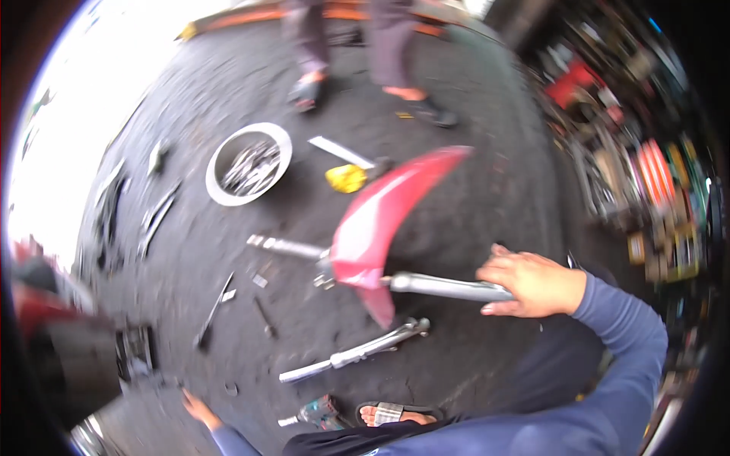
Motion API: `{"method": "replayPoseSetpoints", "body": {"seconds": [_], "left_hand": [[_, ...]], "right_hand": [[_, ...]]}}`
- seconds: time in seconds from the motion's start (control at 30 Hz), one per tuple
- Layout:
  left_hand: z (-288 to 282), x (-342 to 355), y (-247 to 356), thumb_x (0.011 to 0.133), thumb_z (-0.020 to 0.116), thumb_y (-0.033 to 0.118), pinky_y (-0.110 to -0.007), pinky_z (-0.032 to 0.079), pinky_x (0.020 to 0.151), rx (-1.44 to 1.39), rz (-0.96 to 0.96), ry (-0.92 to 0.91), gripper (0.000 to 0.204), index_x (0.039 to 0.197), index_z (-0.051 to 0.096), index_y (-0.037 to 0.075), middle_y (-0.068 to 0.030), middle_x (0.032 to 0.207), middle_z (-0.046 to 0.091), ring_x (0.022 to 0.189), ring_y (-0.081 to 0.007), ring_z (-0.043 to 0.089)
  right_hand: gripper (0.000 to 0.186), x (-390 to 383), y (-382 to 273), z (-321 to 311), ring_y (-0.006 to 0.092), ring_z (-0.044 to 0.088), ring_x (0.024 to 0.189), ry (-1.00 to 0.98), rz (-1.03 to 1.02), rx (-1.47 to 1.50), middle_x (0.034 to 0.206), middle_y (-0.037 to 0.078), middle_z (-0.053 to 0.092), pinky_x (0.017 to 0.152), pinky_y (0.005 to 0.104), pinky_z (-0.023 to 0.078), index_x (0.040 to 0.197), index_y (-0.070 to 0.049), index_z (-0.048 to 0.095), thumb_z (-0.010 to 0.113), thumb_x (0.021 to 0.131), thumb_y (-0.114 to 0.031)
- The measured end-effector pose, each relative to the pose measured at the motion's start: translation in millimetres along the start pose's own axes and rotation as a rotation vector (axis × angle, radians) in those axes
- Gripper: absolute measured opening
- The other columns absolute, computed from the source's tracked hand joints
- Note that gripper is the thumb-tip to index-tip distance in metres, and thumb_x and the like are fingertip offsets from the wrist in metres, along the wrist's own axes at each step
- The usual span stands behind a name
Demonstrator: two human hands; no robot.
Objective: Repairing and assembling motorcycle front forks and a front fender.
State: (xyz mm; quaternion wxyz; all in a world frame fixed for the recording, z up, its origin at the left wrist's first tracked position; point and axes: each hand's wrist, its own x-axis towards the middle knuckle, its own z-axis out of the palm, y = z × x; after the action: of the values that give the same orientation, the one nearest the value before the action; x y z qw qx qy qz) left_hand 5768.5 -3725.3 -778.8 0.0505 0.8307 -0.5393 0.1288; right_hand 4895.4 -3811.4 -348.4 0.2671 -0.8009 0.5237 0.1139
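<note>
My right hand [528, 283] is closed round the end of a silver fork tube [445, 286], which looks like a motorcycle fork leg. The tube's other end meets a glossy red curved mudguard [372, 228]. Beyond the mudguard a second silver rod [293, 248] points left; I cannot tell how it is joined. At the lower left, my left hand [199, 409] has its fingers stretched out and nothing in it. Another silver fork leg [353, 355] lies on the dark floor nearer me. A teal and dark power tool [323, 413] lies beside my sandalled foot.
A white-rimmed bowl [287, 148] of metal tools stands ahead, near a yellow crumpled item [346, 178]. Long tools [158, 216] lie at left, a screwdriver-like tool [215, 308] nearer. Another person's legs [391, 53] stand at the far side. Cluttered parts [654, 175] line the right.
</note>
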Motion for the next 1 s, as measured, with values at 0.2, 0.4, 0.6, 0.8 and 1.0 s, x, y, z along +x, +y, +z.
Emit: {"method": "replayPoseSetpoints", "body": {"seconds": [0.2,0.4,0.6,0.8,1.0], "left_hand": [[-148,14,273,0.100,0.049,0.015,-0.033,0.054,0.077,-0.299,0.254,-0.225,0.030,0.128,0.059,0.010,-0.0122,0.108,0.067,0.094,-0.0225,0.066],[-361,-48,451,0.099,0.051,0.015,-0.032,0.054,0.069,-0.480,0.143,-0.741,0.024,0.119,0.060,0.007,-0.0114,0.099,0.068,0.085,-0.0210,0.067],[-587,-104,577,0.097,0.054,0.015,-0.031,0.053,0.061,-0.588,-0.140,-1.280,0.018,0.110,0.062,0.004,-0.0105,0.090,0.069,0.076,-0.0194,0.068],[-729,-116,705,0.096,0.056,0.013,-0.029,0.051,0.055,-0.767,-0.266,-1.602,0.015,0.099,0.061,-0.001,-0.0121,0.086,0.070,0.072,-0.0204,0.069],[-762,-148,781,0.095,0.057,0.011,-0.031,0.053,0.056,-0.795,-0.322,-1.555,0.017,0.103,0.059,-0.003,-0.0146,0.089,0.070,0.072,-0.0235,0.069]], "right_hand": [[0.039,-92,103,-29,0.0346,0.067,0.080,0.208,0.158,0.302,0.089,0.018,0.067,0.072,0.0414,0.051,0.091,0.000,0.062,0.066,0.090,-0.039],[0.032,-124,229,-29,0.0347,0.066,0.075,0.592,0.414,0.794,0.077,0.015,0.067,0.065,0.0430,0.050,0.082,-0.003,0.059,0.068,0.088,-0.033],[0.028,-233,263,27,0.0350,0.064,0.073,1.027,1.180,1.072,0.076,0.016,0.064,0.062,0.0445,0.048,0.077,-0.006,0.057,0.068,0.086,-0.030],[0.038,-447,257,65,0.0374,0.067,0.091,0.250,1.457,0.868,0.092,0.019,0.070,0.084,0.0451,0.053,0.085,-0.005,0.073,0.069,0.078,-0.043],[0.034,-562,389,41,0.0389,0.067,0.083,0.575,1.718,0.940,0.085,0.020,0.069,0.075,0.0443,0.053,0.079,-0.001,0.069,0.071,0.081,-0.035]]}}
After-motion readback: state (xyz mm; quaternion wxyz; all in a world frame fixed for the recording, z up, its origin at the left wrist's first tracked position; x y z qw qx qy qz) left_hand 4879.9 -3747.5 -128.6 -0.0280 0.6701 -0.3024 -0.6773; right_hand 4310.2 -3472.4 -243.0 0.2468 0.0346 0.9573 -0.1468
